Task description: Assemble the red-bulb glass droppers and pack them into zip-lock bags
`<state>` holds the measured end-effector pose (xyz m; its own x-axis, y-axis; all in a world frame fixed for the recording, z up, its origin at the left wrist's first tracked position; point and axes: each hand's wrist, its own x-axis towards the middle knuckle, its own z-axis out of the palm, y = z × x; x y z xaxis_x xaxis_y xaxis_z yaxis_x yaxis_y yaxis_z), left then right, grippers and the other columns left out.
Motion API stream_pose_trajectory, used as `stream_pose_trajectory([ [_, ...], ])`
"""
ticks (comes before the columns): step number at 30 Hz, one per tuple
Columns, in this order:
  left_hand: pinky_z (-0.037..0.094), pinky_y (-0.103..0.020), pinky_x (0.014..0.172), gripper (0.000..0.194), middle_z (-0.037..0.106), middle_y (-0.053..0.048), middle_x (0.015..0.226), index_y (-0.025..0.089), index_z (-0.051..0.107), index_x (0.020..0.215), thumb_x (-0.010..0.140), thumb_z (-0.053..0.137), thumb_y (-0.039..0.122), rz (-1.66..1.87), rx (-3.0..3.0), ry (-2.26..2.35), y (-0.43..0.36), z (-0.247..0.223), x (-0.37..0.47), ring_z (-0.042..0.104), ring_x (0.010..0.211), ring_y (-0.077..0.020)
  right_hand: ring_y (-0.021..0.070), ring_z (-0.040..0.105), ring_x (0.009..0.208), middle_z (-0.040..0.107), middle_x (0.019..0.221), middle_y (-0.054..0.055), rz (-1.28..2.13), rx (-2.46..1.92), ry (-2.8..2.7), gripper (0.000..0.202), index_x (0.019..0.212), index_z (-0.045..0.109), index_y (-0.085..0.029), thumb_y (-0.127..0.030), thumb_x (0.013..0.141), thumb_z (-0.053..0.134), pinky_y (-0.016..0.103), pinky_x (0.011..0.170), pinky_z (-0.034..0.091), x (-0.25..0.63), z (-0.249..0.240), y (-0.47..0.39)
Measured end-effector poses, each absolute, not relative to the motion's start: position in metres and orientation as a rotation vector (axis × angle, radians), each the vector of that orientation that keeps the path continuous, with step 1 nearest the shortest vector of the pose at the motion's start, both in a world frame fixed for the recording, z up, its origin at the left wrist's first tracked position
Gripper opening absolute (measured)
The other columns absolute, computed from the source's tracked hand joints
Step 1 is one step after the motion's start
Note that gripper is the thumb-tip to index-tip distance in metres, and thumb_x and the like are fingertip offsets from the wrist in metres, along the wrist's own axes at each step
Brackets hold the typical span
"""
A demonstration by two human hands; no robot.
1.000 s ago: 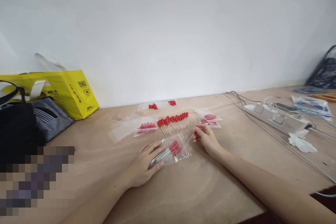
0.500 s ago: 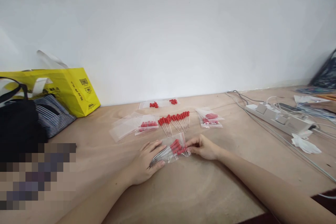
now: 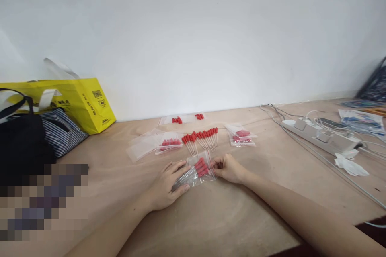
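A clear zip bag with several red-headed sticks inside lies flat on the table. My left hand rests on the bag's left end, fingers spread, thumb at its lower edge. At the bag's right edge, beside the red zip line, my right hand pinches the plastic between thumb and fingers. Just behind the bag, loose red-headed sticks lie fanned in a row. Another bag with red pieces is to their left, and one more is to their right.
Farther back lies a flat bag with small red pieces. A yellow bag, a striped pouch and a black bag stand at left. On the right are a power strip, cables and a crumpled tissue.
My right hand has shifted slightly left along with the bag's right edge. My left hand has barely moved. Another person's hand at the far right has left the view.
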<state>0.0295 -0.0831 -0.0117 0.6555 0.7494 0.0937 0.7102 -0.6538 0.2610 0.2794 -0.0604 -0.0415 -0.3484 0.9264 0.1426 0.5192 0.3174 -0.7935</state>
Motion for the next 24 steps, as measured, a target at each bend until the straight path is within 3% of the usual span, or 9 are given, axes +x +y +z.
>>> stream_pose_trajectory([
  [7, 0.025, -0.046, 0.101, 0.048, 0.028, -0.007, 0.138, 0.025, 0.031, 0.13, 0.085, 0.038, 0.042, 0.257, 2.634, 1.205, -0.084, -0.012, 0.029, 0.024, 0.126, -0.0253, 0.0122, 0.055, 0.062, 0.064, 0.066, 0.0, 1.127, -1.113, -1.954, 0.016, 0.07, 0.067, -0.016, -0.03, 0.067, 0.059, 0.022, 0.057, 0.042, 0.29, -0.037, -0.047],
  [11, 0.024, -0.046, 0.101, 0.049, 0.028, -0.007, 0.137, 0.024, 0.032, 0.13, 0.084, 0.039, 0.041, 0.254, 2.631, 1.212, -0.084, -0.013, 0.029, 0.024, 0.126, -0.0257, 0.0131, 0.057, 0.061, 0.064, 0.065, 0.001, 0.8, -1.599, -1.623, 0.008, 0.066, 0.063, -0.016, -0.021, 0.065, 0.057, 0.021, 0.056, 0.041, 0.296, -0.024, -0.014],
  [15, 0.026, -0.046, 0.1, 0.048, 0.031, -0.007, 0.136, 0.025, 0.034, 0.129, 0.084, 0.04, 0.04, 0.275, 2.636, 1.204, -0.084, -0.012, 0.028, 0.026, 0.124, -0.0266, 0.018, 0.058, 0.063, 0.061, 0.059, 0.005, 0.64, -1.82, -1.434, 0.011, 0.068, 0.061, -0.014, -0.022, 0.066, 0.055, 0.024, 0.054, 0.039, 0.297, -0.017, 0.029],
  [19, 0.029, -0.045, 0.099, 0.048, 0.032, -0.006, 0.136, 0.025, 0.034, 0.129, 0.084, 0.041, 0.039, 0.29, 2.648, 1.184, -0.085, -0.011, 0.028, 0.029, 0.123, -0.0265, 0.0243, 0.059, 0.071, 0.06, 0.059, 0.01, 0.61, -1.946, -1.321, 0.007, 0.065, 0.06, -0.013, -0.019, 0.061, 0.059, 0.026, 0.054, 0.038, 0.29, -0.017, 0.061],
  [24, 0.028, -0.045, 0.099, 0.048, 0.031, -0.007, 0.136, 0.024, 0.034, 0.129, 0.084, 0.041, 0.04, 0.277, 2.652, 1.174, -0.085, -0.009, 0.028, 0.028, 0.123, -0.0259, 0.0256, 0.059, 0.07, 0.059, 0.058, 0.01, 0.68, -1.945, -1.241, 0.014, 0.069, 0.06, -0.011, -0.01, 0.055, 0.061, 0.026, 0.052, 0.038, 0.285, -0.019, 0.079],
])
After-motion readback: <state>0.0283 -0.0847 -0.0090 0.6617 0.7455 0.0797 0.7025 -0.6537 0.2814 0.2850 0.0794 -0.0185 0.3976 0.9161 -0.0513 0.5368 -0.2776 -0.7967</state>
